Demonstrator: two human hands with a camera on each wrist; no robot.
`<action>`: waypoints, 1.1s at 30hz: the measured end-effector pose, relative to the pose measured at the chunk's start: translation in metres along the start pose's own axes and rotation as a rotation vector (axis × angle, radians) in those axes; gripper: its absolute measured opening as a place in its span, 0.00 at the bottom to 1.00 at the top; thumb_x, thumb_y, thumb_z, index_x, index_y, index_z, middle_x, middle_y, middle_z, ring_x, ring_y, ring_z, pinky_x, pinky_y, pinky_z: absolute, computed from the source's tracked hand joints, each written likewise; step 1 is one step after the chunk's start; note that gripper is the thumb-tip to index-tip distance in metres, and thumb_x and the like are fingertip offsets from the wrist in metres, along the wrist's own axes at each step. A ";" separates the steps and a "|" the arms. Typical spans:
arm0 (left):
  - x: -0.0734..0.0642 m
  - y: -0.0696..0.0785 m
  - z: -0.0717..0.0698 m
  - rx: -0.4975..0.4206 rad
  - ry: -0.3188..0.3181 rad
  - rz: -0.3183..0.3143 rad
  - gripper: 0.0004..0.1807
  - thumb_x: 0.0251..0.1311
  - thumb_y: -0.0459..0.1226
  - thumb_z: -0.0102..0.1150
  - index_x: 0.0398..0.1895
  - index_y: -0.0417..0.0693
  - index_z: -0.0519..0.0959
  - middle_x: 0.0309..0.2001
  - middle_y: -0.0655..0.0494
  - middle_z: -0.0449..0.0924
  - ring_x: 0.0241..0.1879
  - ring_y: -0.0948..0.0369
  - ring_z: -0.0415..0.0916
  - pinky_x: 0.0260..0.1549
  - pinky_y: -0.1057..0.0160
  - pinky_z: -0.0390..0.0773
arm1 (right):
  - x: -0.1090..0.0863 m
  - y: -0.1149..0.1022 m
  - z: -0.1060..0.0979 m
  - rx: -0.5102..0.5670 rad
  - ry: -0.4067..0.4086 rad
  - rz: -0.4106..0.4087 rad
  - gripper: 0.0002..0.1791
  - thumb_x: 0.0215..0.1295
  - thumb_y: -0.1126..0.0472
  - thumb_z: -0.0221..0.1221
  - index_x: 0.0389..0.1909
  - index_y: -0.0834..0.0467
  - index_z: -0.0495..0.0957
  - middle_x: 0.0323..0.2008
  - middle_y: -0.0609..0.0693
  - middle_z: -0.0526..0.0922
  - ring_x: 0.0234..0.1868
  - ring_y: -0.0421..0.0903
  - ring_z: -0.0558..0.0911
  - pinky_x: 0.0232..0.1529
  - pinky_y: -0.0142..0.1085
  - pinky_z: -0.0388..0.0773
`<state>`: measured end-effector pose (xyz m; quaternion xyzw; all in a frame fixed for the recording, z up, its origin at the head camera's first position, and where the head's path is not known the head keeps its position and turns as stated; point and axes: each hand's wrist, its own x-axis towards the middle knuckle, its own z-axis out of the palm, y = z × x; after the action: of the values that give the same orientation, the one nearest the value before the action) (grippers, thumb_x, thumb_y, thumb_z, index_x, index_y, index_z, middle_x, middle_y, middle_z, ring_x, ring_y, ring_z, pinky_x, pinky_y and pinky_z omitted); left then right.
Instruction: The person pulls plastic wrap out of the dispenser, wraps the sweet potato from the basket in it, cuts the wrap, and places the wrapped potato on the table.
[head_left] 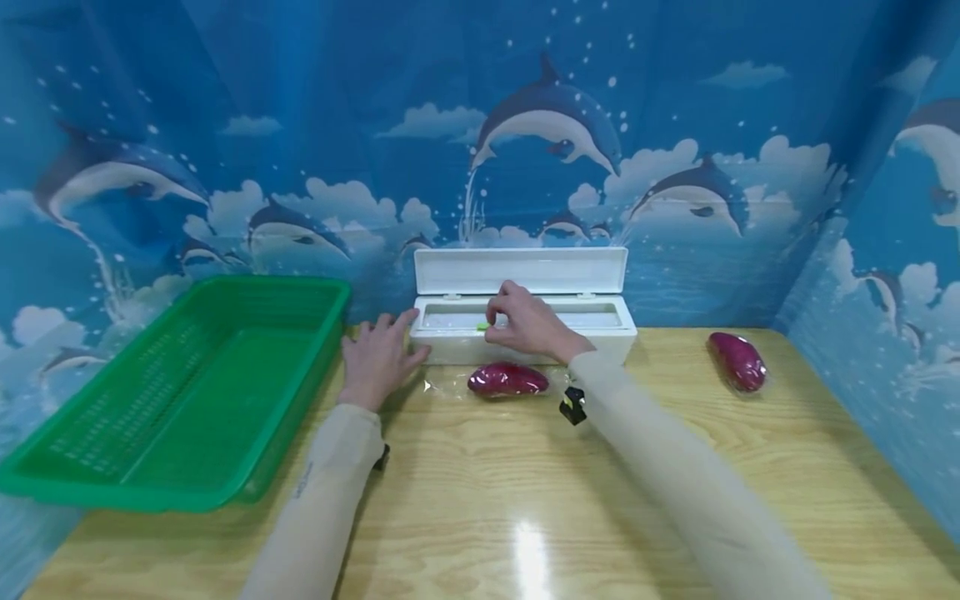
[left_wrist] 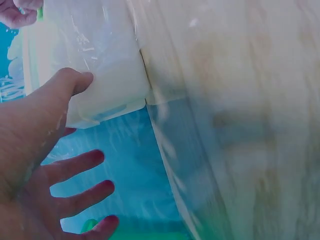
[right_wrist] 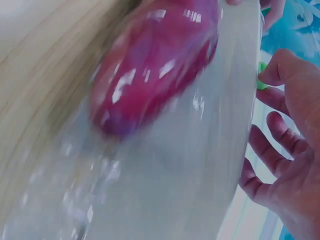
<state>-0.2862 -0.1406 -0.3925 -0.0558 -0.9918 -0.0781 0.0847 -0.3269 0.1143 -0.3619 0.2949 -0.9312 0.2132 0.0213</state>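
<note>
A long white dispenser box (head_left: 525,346) stands against the backdrop, its hinged lid (head_left: 521,271) raised. On its top, my right hand (head_left: 528,323) pinches a small green slider (head_left: 482,327) between thumb and index finger; the other fingers curl loosely in the right wrist view. My left hand (head_left: 377,354) is at the box's left end, thumb against the front face and index finger at the upper corner. Its remaining fingers spread out straight in the left wrist view. Right before the box lies a purple-red eggplant-shaped item (head_left: 507,380) with clear film (right_wrist: 95,190) around it.
A green plastic basket (head_left: 292,417) occupies the left of the wooden table (head_left: 480,492). Another film-wrapped purple-red item (head_left: 738,362) lies at the back right. The dolphin-print backdrop (head_left: 420,75) rises behind the table and along its right side.
</note>
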 end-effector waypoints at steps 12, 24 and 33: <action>-0.004 -0.002 0.004 0.047 0.058 0.012 0.37 0.67 0.58 0.59 0.77 0.61 0.63 0.70 0.40 0.71 0.63 0.35 0.71 0.57 0.24 0.70 | -0.027 0.026 -0.017 -0.030 0.017 0.032 0.08 0.60 0.57 0.65 0.38 0.55 0.83 0.41 0.54 0.73 0.36 0.47 0.71 0.35 0.38 0.71; -0.002 0.006 0.002 0.059 0.032 0.001 0.38 0.68 0.58 0.58 0.77 0.61 0.62 0.68 0.42 0.74 0.61 0.37 0.73 0.57 0.27 0.72 | -0.049 0.048 -0.042 -0.204 -0.023 0.072 0.07 0.58 0.56 0.65 0.33 0.54 0.80 0.37 0.54 0.72 0.31 0.46 0.69 0.27 0.36 0.65; -0.002 0.006 0.000 0.049 0.025 0.000 0.38 0.68 0.58 0.58 0.77 0.60 0.61 0.68 0.41 0.74 0.60 0.37 0.73 0.57 0.27 0.72 | -0.081 0.087 -0.071 -0.214 -0.067 0.134 0.07 0.58 0.57 0.66 0.32 0.54 0.78 0.36 0.56 0.71 0.29 0.47 0.68 0.27 0.36 0.64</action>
<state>-0.2838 -0.1350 -0.3921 -0.0529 -0.9923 -0.0544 0.0982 -0.3142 0.2511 -0.3447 0.2351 -0.9664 0.1035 0.0073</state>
